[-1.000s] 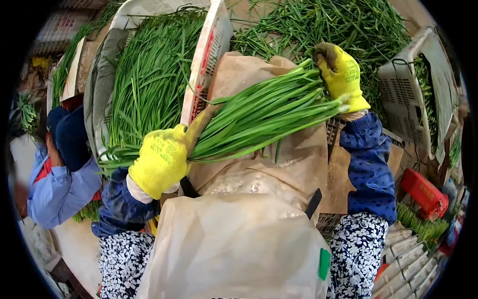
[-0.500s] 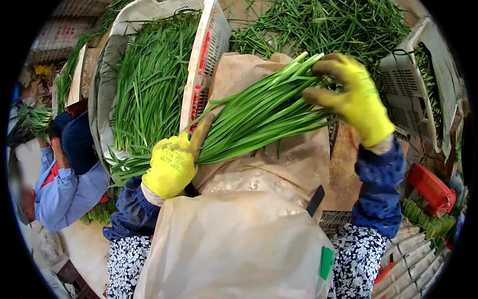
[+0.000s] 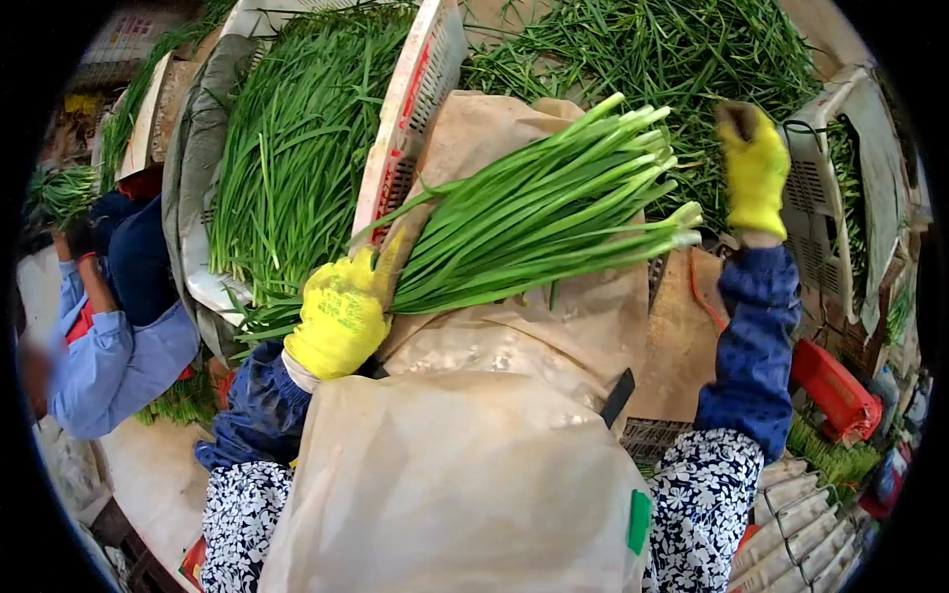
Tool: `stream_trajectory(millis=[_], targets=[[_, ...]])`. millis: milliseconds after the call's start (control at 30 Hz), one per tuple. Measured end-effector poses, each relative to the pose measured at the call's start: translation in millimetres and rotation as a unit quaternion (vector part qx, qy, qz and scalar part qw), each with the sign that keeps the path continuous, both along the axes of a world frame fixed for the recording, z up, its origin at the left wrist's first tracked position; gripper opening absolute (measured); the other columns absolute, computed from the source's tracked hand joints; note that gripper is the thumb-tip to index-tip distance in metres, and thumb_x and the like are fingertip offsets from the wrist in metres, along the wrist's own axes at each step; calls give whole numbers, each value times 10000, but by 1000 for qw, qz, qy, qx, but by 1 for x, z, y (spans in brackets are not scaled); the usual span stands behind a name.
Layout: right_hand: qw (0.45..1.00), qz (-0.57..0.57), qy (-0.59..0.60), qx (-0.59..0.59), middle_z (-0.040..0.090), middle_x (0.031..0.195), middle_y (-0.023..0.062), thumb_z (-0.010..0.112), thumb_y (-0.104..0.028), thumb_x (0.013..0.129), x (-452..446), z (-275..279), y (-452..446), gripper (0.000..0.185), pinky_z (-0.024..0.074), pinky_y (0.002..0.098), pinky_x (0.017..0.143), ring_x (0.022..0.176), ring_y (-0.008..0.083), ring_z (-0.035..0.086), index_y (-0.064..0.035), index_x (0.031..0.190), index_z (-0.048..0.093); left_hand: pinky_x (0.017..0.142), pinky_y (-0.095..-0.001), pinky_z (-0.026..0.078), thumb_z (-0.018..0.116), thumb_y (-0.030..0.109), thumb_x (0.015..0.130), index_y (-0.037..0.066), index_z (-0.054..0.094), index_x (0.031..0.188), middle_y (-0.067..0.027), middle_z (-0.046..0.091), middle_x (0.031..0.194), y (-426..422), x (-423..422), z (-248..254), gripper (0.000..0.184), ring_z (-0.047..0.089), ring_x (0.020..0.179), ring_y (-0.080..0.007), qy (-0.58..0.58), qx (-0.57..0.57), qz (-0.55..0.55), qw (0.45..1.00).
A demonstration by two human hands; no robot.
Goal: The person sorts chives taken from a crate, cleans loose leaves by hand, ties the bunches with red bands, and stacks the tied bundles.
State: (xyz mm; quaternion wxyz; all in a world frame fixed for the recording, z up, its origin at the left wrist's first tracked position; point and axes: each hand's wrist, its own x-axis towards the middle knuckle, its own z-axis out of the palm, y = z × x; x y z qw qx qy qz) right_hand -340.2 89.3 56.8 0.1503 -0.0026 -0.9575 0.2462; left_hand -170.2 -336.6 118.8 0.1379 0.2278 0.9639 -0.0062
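My left hand [image 3: 341, 311], in a yellow glove, is closed around the leafy part of a bunch of garlic chives [image 3: 534, 212]. Their pale cut ends fan out toward the upper right, above a tan cloth [image 3: 465, 336] over my lap. My right hand [image 3: 753, 168], gloved the same way, is raised to the right of the bunch and apart from it. Its fingers are curled in, and whether anything is inside them is hidden. Behind that hand lies a loose heap of green leaves [image 3: 643, 49].
A white crate [image 3: 410, 109] full of chives stands at upper left. Another crate [image 3: 816, 198] is at the right, above a red box [image 3: 835, 390]. At the left edge a co-worker in a blue sleeve [image 3: 119, 366] has a hand near another bunch [image 3: 64, 198].
My right hand has moved up and right, away from the bunch's pale ends, and its spread fingers have curled in. My left hand keeps its hold on the chives.
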Motion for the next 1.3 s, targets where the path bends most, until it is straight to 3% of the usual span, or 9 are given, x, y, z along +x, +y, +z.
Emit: stream_trajectory(millis=[100, 233, 433, 700, 800, 900, 1000, 1100, 1300], targets=[[978, -156, -62, 127, 698, 1040, 156, 649, -329, 899, -14, -3, 56, 384, 514, 338, 810, 945, 285, 674, -7, 1108, 659, 742, -414, 447, 701, 195, 651, 91, 413, 1445, -117, 543, 991, 1, 1, -3, 851, 564, 870, -281, -10, -24, 3, 1000], [883, 143, -216, -390, 688, 973, 69, 686, -221, 875, 20, 58, -22, 310, 480, 272, 800, 866, 125, 616, 0, 1091, 659, 694, -400, 450, 693, 170, 648, 104, 405, 1455, -101, 533, 943, 11, -3, 0, 859, 570, 830, -270, -20, -32, 16, 999], [922, 90, -185, -329, 648, 751, 25, 685, -131, 856, 37, 45, -72, 172, 462, 272, 597, 668, 81, 553, 1, 964, 665, 662, -395, 458, 638, 140, 694, 155, 416, 1456, -95, 536, 926, 12, -2, 3, 794, 575, 774, -260, -22, -40, 22, 999], [986, 83, -82, -122, 678, 830, 165, 638, -163, 876, 47, 31, -60, 129, 505, 383, 673, 758, 333, 655, -53, 938, 661, 620, -377, 463, 522, 135, 806, 181, 469, 1425, -79, 536, 897, 17, 0, -4, 623, 577, 739, -237, 2, -71, 16, 997], [982, -38, -42, 178, 700, 936, 174, 631, -222, 899, 9, 19, 2, 219, 525, 428, 736, 856, 352, 678, -83, 1062, 673, 612, -378, 470, 535, 172, 826, 183, 455, 1430, -82, 544, 892, 16, 1, -3, 610, 595, 758, -237, 1, -82, -2, 997], [997, 28, 50, 54, 649, 1174, 154, 717, -159, 837, 3, 71, -20, 403, 476, 383, 927, 1069, 309, 617, -54, 1215, 625, 611, -365, 474, 547, 191, 834, 189, 454, 1431, -79, 545, 889, 18, -3, 6, 605, 602, 771, -232, -7, -35, 3, 999], [948, 248, -111, -168, 649, 1144, 114, 731, -105, 814, 21, 107, -81, 395, 456, 348, 926, 1073, 235, 605, -84, 1201, 655, 616, -364, 477, 556, 220, 840, 194, 454, 1431, -78, 546, 887, 19, 1, -4, 601, 603, 770, -230, -3, -77, 10, 997], [899, 424, -92, 54, 649, 888, 119, 683, -27, 788, 12, 101, -99, 193, 468, 343, 831, 910, 279, 619, -56, 980, 685, 617, -372, 477, 559, 229, 840, 199, 452, 1435, -76, 551, 892, 20, 0, 1, 605, 603, 765, -231, -20, -67, 12, 997], [966, 253, -22, -49, 683, 935, 86, 652, -55, 868, 4, 85, -71, 140, 521, 306, 747, 849, 190, 652, -30, 1002, 685, 618, -371, 469, 557, 224, 837, 201, 453, 1436, -70, 555, 905, 16, 3, -2, 609, 592, 747, -221, 19, -39, 14, 999]])
